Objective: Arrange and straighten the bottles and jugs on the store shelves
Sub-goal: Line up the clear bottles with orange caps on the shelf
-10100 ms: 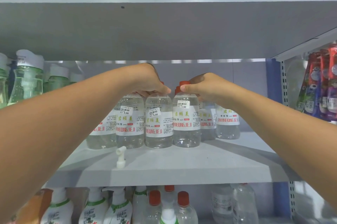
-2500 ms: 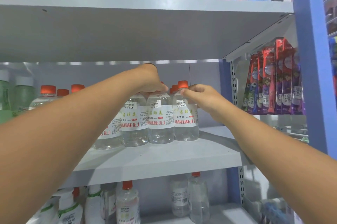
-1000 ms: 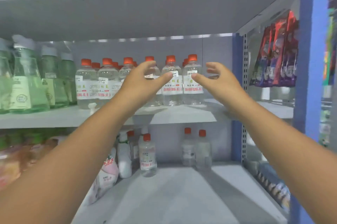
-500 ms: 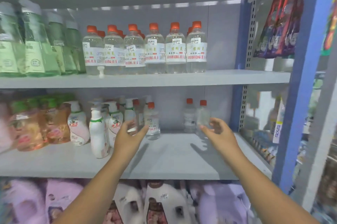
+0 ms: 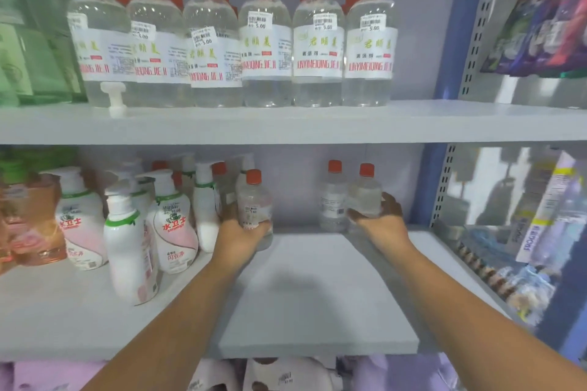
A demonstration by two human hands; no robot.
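Note:
On the lower shelf (image 5: 317,295), my left hand (image 5: 236,239) grips a small clear bottle with a red cap (image 5: 254,200) around its lower body. My right hand (image 5: 382,225) grips another small red-capped clear bottle (image 5: 365,193) at the back right. A third small clear bottle (image 5: 333,196) stands just left of that one, touching or nearly touching it. On the upper shelf (image 5: 286,123) stands a straight front row of larger clear red-capped bottles (image 5: 266,41), labels facing out.
White and pink pump bottles (image 5: 130,244) crowd the lower shelf's left side, with an orange bottle (image 5: 35,215) at far left. A loose white pump head (image 5: 115,98) lies on the upper shelf. Green bottles (image 5: 28,41) stand upper left. A blue upright (image 5: 444,41) bounds the right; purple pouches lie below.
The view dropped from the upper shelf to the lower one. Both hands came down, reached to the back, and closed around the two small bottles.

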